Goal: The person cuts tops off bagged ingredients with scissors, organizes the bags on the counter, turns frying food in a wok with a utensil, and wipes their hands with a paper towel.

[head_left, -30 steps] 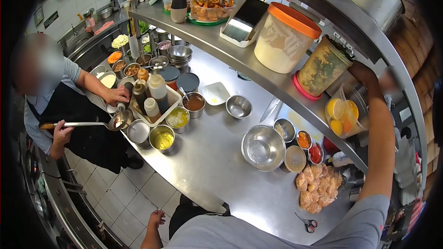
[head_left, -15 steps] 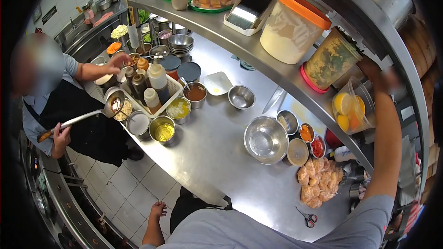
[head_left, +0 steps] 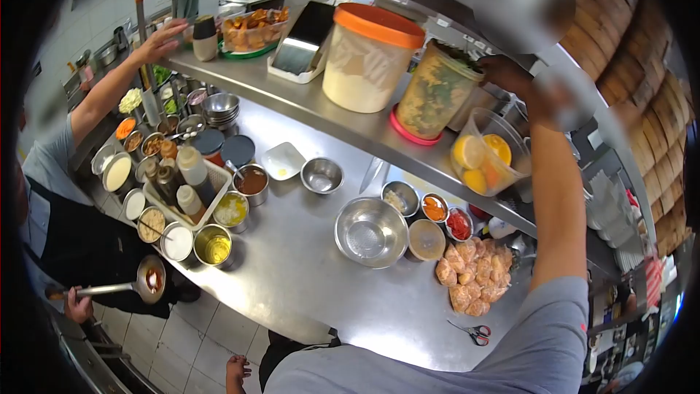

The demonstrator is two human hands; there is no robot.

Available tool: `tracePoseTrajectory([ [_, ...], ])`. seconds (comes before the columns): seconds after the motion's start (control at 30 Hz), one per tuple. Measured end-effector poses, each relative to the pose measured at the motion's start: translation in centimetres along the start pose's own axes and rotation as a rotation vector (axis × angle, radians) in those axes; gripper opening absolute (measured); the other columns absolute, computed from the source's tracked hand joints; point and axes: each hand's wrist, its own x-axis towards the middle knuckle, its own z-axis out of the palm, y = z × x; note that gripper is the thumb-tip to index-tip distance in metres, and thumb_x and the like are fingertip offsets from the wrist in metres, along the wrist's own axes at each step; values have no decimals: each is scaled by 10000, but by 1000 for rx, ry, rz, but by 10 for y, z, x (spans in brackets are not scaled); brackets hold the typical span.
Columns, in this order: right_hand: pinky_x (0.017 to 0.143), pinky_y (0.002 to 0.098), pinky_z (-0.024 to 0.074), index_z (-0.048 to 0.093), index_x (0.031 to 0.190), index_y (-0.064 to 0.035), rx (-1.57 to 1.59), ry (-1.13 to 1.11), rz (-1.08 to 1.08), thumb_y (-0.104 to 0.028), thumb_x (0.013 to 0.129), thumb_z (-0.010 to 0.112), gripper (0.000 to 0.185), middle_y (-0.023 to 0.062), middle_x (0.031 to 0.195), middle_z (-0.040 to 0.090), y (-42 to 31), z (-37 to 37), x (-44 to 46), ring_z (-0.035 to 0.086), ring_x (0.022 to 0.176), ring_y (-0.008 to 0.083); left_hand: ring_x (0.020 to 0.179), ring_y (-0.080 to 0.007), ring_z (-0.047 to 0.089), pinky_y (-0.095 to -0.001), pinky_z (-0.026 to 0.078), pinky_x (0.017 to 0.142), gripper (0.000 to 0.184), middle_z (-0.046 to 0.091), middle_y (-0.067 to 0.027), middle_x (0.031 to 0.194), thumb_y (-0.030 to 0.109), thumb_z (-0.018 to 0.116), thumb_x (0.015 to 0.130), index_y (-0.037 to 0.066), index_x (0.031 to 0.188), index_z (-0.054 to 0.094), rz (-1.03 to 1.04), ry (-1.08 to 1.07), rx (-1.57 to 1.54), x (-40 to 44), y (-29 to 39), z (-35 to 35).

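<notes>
My right arm stretches up over the steel shelf, and my right hand [head_left: 507, 79] is at the rim of a tall clear tub [head_left: 435, 95] with yellow-green contents and a pink base. Its fingers are in shadow and partly hidden, so a grip cannot be made out. Below that hand a clear container [head_left: 490, 153] holds cut citrus. My left hand [head_left: 237, 368] hangs low beside my body, away from the table, fingers loosely bent and nothing visible in them. An orange-lidded tub [head_left: 373, 58] of white powder stands left of the yellow-green one.
A co-worker at left holds a ladle [head_left: 149, 279] and reaches toward the shelf [head_left: 306, 95]. On the steel table [head_left: 292, 284] are a large bowl [head_left: 372, 233], bagged orange-pink food [head_left: 474, 273], scissors [head_left: 477, 333], a knife [head_left: 372, 174] and a bottle basket [head_left: 208, 211].
My view has shifted right, so the table and shelf appear further left. The co-worker's free hand has risen to the shelf and the ladle has lowered. My right hand stays by the yellow-green tub.
</notes>
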Motion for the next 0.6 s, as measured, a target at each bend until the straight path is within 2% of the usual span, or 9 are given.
tracePoseTrajectory([
  [0.03,775,306,502,614,1118,-29,275,54,74,-189,762,661,393,77,1001,652,7,-6,-6,619,928,187,488,-219,578,-356,471,426,99,613,-57,751,181,566,903,124,980,542,2,2,10,-1,3,0],
  [0.07,687,270,468,617,944,-98,364,124,47,-252,814,584,204,8,831,607,14,-4,-13,612,791,95,488,-219,578,-356,471,426,99,613,-57,751,181,566,903,124,980,542,14,-5,19,-1,6,0],
  [0.13,715,302,492,605,1022,-95,589,117,0,-281,855,565,254,18,893,620,31,-3,-26,624,820,135,550,-194,595,-329,503,448,129,634,-76,783,189,578,912,73,969,576,280,-9,-12,-6,16,5],
  [0.27,789,352,533,589,1100,-72,1271,427,-89,-300,965,495,281,72,1001,656,60,-4,-53,643,904,201,594,-167,608,-299,512,491,145,653,-85,800,176,597,908,34,940,601,412,-91,89,-53,64,29],
  [0.3,789,352,533,589,1100,-72,1268,441,-81,-300,965,495,281,72,1001,656,68,-5,-60,643,904,201,614,-163,616,-289,510,509,149,659,-89,797,168,601,907,19,906,605,493,-164,149,-73,81,39],
  [0.37,825,351,526,590,1105,-80,1689,835,-124,-324,973,475,301,69,1036,661,89,1,-74,642,905,190,644,-148,626,-270,507,555,170,669,-91,788,145,603,906,-16,851,617,614,-273,269,-127,125,65],
  [0.4,880,366,508,590,1121,-73,1636,708,-176,-336,979,449,330,80,1095,653,89,4,-96,632,959,205,661,-152,628,-271,510,585,161,669,-85,786,131,599,905,-23,865,622,689,-311,271,-145,141,80],
  [0.5,928,399,483,543,1225,-64,1712,895,-47,-304,976,430,364,107,1174,620,-2,22,-182,600,1062,248,729,-173,629,-279,519,630,141,655,-88,850,96,572,899,9,1005,605,1035,-507,342,-172,189,123],
  [0.6,987,465,458,450,1320,-4,1821,931,-241,-366,964,367,514,172,1294,546,-47,75,-275,560,1160,328,976,-204,609,-325,506,824,252,605,-136,1119,71,553,904,-9,1141,583,925,-1020,249,-240,266,190],
])
